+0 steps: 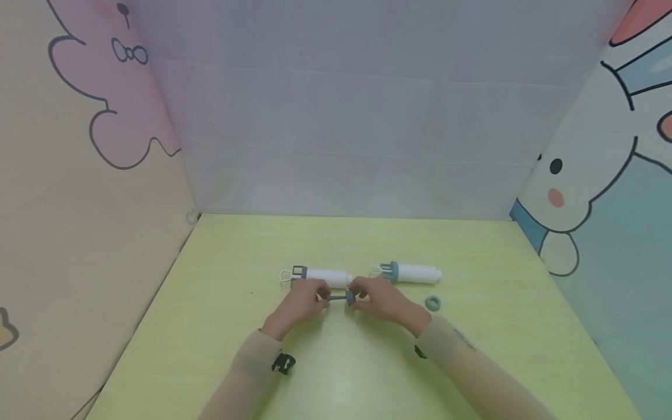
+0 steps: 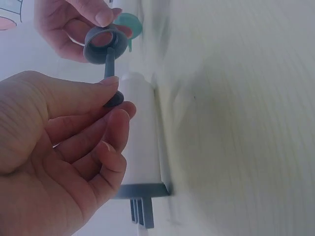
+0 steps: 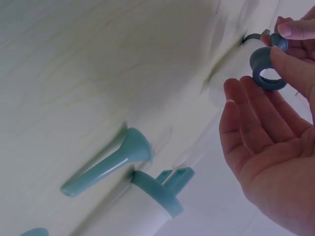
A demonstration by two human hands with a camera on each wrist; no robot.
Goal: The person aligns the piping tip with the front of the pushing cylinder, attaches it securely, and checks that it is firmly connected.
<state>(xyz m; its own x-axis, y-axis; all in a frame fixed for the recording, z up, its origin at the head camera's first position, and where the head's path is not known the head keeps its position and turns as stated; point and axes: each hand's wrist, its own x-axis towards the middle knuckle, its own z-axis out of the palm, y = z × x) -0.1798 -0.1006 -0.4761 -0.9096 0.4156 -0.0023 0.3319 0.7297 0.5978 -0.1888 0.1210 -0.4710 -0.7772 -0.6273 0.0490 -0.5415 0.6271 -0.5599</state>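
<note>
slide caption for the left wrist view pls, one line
Left hand pinches a grey nozzle while the right hand holds a grey ring, near a white tube.

Yellow-green tabletop [image 1: 346,373] under the fingers [image 2: 118,128]; small dark speck [image 1: 251,292] left of them. Beyond the fingers I see a pale creased panel [image 1: 336,116]. Well left, cream wall [image 1: 94,245], pink cartoon figure [image 1: 79,64], bow [image 1: 129,53]. Well right, white cartoon animal [image 1: 588,163], dark eye [image 1: 556,166], pink cheek [image 1: 555,198].

Ring [image 2: 98,55] and stem [image 2: 109,69] are grey, tubes [image 1: 324,277] white, table [image 1: 341,373] yellow-green.
</note>
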